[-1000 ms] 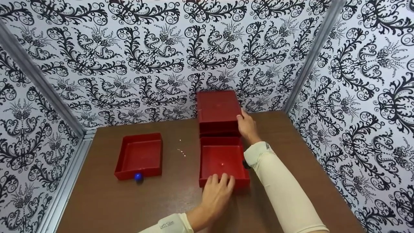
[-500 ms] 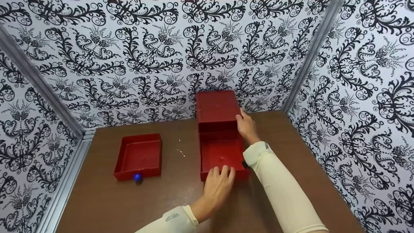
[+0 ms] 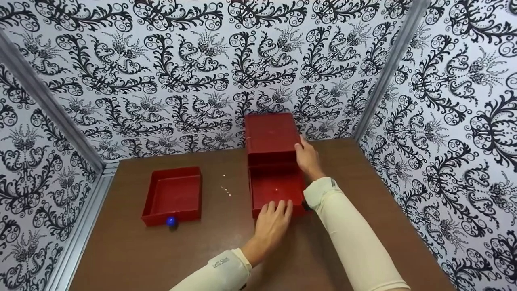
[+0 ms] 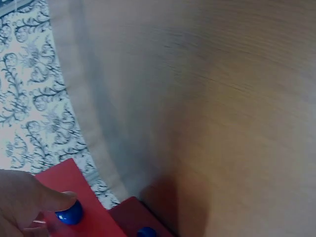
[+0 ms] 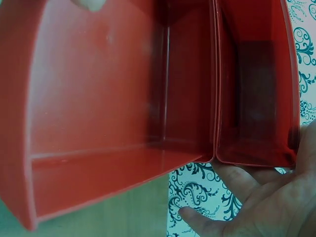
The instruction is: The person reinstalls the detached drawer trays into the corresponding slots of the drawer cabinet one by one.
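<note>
A red drawer cabinet [image 3: 271, 133] stands at the back of the table with an empty upper slot [image 5: 256, 89]. Below that slot, a red drawer [image 3: 276, 192] sticks partway out toward me. My left hand [image 3: 271, 228] holds this drawer's front, fingers over the rim and thumb at its blue knob [image 4: 70, 213]. My right hand [image 3: 308, 158] grips the cabinet's right side, thumb at the top front edge and fingers along the outer wall. Beneath the held drawer's front, the left wrist view shows another blue knob [image 4: 146, 232] on a darker red front.
A second red drawer [image 3: 176, 196], with a blue knob [image 3: 171, 221] on its front, lies on the brown table [image 3: 133, 250] to the left. Black-and-white patterned walls [image 3: 181, 81] with metal posts [image 3: 389, 72] enclose the table's back and sides.
The left hand has pushed the drawer farther back into the cabinet, so less of it sticks out. The right hand has kept its place on the cabinet's side.
</note>
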